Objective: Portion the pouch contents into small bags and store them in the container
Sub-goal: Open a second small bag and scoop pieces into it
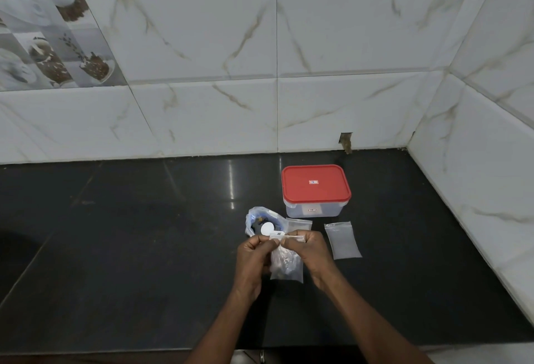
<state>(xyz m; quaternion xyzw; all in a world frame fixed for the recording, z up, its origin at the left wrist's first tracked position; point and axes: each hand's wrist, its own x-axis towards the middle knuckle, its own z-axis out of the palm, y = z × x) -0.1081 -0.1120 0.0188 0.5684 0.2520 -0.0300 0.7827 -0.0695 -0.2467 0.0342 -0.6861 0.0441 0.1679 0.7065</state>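
My left hand (252, 256) and my right hand (310, 251) both pinch the top strip of a small clear bag (286, 266) that hangs between them above the black counter; small dark bits show inside it. Just behind my hands lies the open clear pouch (258, 220) with dark items and a white round piece in it. A clear container (313, 210) with a red lid (315, 183) shut on it stands behind and to the right. One empty small bag (342, 239) lies flat to the right of my right hand, and another (300, 223) peeks out behind my hands.
The black counter (144, 233) runs left and towards me, with its front edge near the bottom of the view. White marble-look tiled walls (289, 89) close it off at the back and on the right.
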